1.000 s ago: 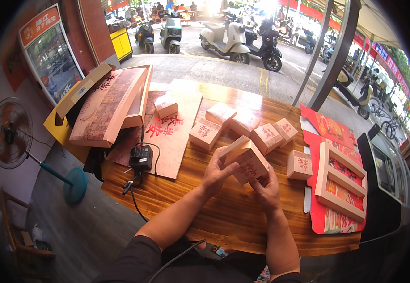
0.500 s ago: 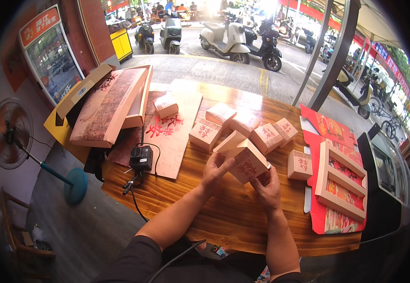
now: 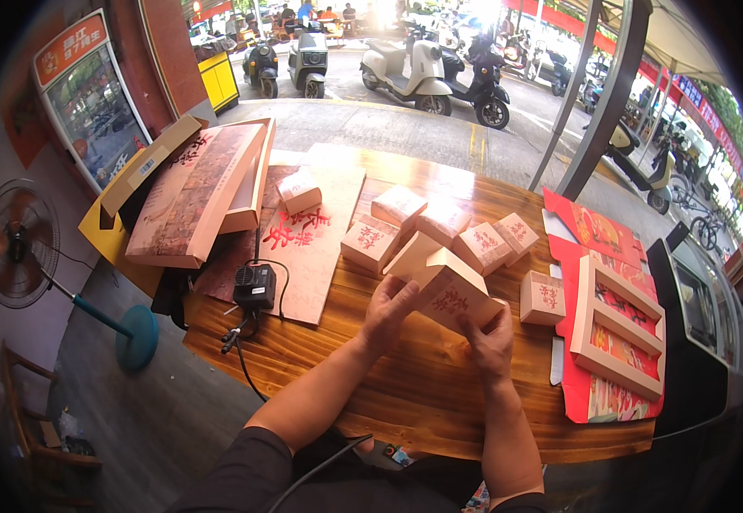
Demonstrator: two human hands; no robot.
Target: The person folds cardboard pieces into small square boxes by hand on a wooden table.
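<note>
Between my two hands, above the wooden table, is a small light-brown cardboard box (image 3: 451, 296) with red lettering, its flaps standing open. My left hand (image 3: 388, 309) grips its left side, thumb on the near face. At its right edge my right hand (image 3: 489, 340) pinches a panel or flap between thumb and fingers. Just beyond lie several closed small boxes of the same kind, among them one at the left (image 3: 371, 243) and one at the right (image 3: 483, 247). Another small box (image 3: 543, 298) stands to the right of my right hand.
A wooden table (image 3: 346, 363) carries a flat printed board (image 3: 324, 274) with a small box (image 3: 299, 191) on it. A black device (image 3: 255, 286) with cables sits there too. Large boxes (image 3: 196, 201) lean at the back left; a divided cardboard frame (image 3: 619, 329) rests on red packaging at right.
The box has flattened and widened between my hands, its right side now reaching farther right. My right hand has shifted slightly right; the left has barely moved.
</note>
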